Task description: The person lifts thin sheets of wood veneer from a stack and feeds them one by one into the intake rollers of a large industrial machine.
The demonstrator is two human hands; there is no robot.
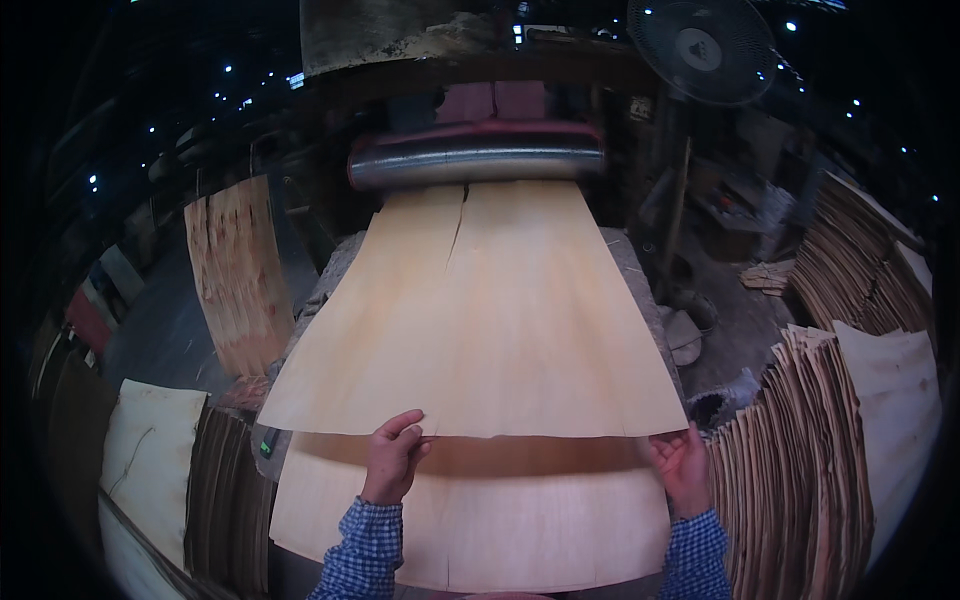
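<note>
A wide, pale wood veneer sheet point(490, 330) stretches away from me, its far end at a shiny metal roller point(475, 160). A dark split runs into it from that far end. My left hand point(392, 462) pinches the near edge, left of the middle, between thumb and fingers. At the near right corner, my right hand point(684, 470) has its fingertips closed on the edge, partly hidden by the sheet. This near edge is held raised above a second veneer sheet point(500, 520), on which its shadow falls.
Upright stacks of veneer point(800, 460) stand close on my right, with another stack point(228, 490) on my left. A brownish veneer sheet point(240, 280) leans at the far left. A fan point(700, 50) is at the upper right, beyond a bucket point(692, 310) on the floor.
</note>
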